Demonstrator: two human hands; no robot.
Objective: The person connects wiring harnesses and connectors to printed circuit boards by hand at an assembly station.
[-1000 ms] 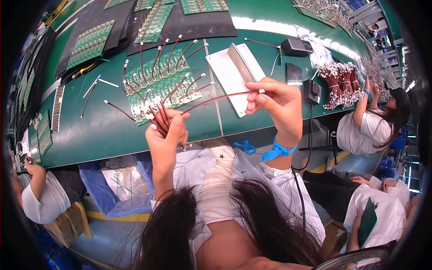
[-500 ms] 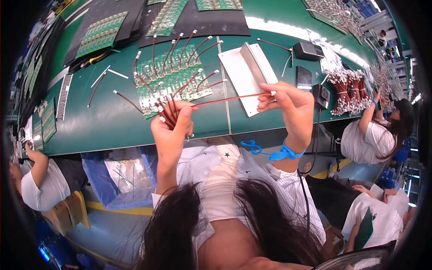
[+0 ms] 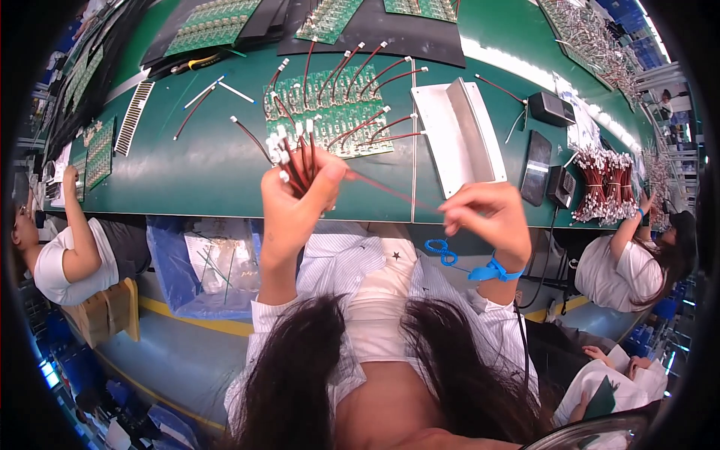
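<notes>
My left hand is closed around a bunch of dark red and black wire leads with white plug ends. From it, one thin lead runs across to my right hand, blurred and sloping down. The right thumb and fingers pinch this lead near its far end, whose plug is hidden. A blue wrist strap is around my right wrist. Just beyond the left hand lies a green circuit board panel, with several similar leads standing up or leaning from it.
Right of the panel is a white angled metal plate. Farther right are a black box, a dark flat device and tied lead bundles. Pliers lie at the back left. Below the table edge is a blue-lined bin. Co-workers sit both sides.
My right hand has moved down, so the lead now slopes downward instead of running nearly level. The left hand keeps its bunch. The whole view has shifted, with the table things appearing farther right.
</notes>
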